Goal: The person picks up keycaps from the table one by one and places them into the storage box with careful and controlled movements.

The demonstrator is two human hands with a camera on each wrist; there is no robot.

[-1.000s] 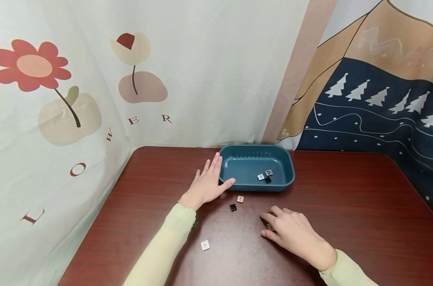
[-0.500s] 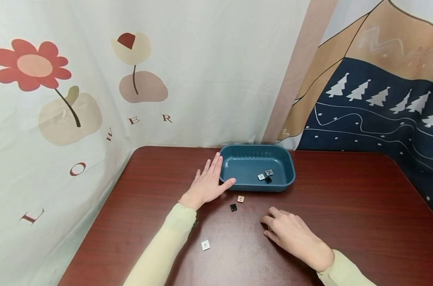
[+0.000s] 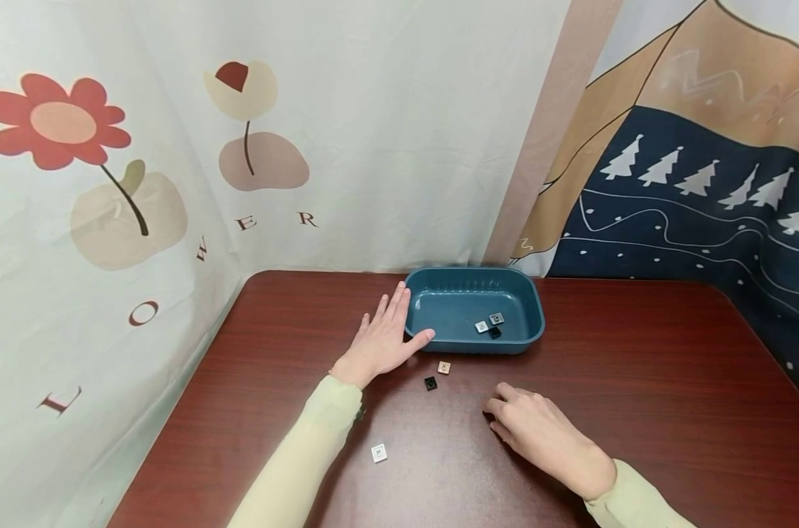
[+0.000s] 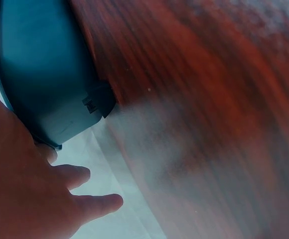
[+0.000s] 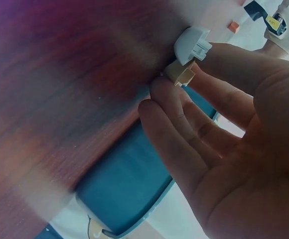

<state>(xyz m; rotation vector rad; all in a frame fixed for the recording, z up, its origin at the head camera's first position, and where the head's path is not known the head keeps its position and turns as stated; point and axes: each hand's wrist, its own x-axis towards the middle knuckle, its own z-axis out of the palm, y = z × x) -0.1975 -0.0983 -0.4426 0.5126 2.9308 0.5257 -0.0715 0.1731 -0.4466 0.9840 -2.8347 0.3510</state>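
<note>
My left hand (image 3: 378,345) rests against the left end of a blue plastic tray (image 3: 472,346), fingers straight and thumb over the near rim. My right hand (image 3: 544,436) is low over the table, right of centre, its fingertips bent down. In the right wrist view, a tan keycap (image 5: 180,73) and a white keycap (image 5: 190,46) show at its thumb and fingertips, pinched there; the head view hides both. Between the hands lie a cream keycap (image 3: 444,368) and a black keycap (image 3: 431,383). Another white keycap (image 3: 378,453) lies nearer the front.
Inside the tray, a white keycap (image 3: 481,327), a grey keycap (image 3: 497,319) and a black keycap (image 3: 494,332) lie close together. The dark red wooden table (image 3: 663,367) meets a printed curtain (image 3: 386,147) behind the tray.
The right fingers have closed in on the keycap that showed between them earlier, covering it in the head view. The left hand and tray stay in place.
</note>
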